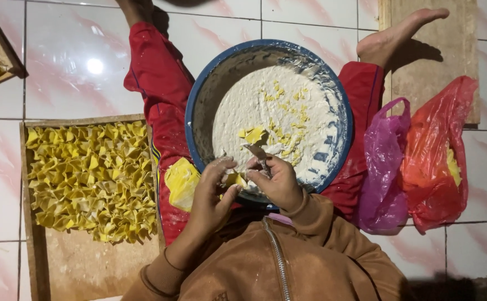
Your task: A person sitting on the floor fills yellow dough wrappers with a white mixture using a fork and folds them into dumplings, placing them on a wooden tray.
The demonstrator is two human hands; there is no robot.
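Note:
A blue-rimmed round basin (194,106) rests between my legs, filled with white paste flecked with yellow bits. My left hand (213,192) cups a small yellow dough wrapper (234,179) over the basin's near rim. My right hand (277,178) grips a paste-covered spoon (257,153), its tip pointing into the filling. A folded yellow piece (253,134) lies on the paste. I sit on the floor in red trousers and a brown zip jacket.
A wooden tray (59,256) on the left holds several folded yellow dumplings (90,178). A stack of yellow wrappers (182,183) lies on my left thigh. Pink (383,167) and red (436,156) plastic bags sit at the right, beside a wooden board (439,39).

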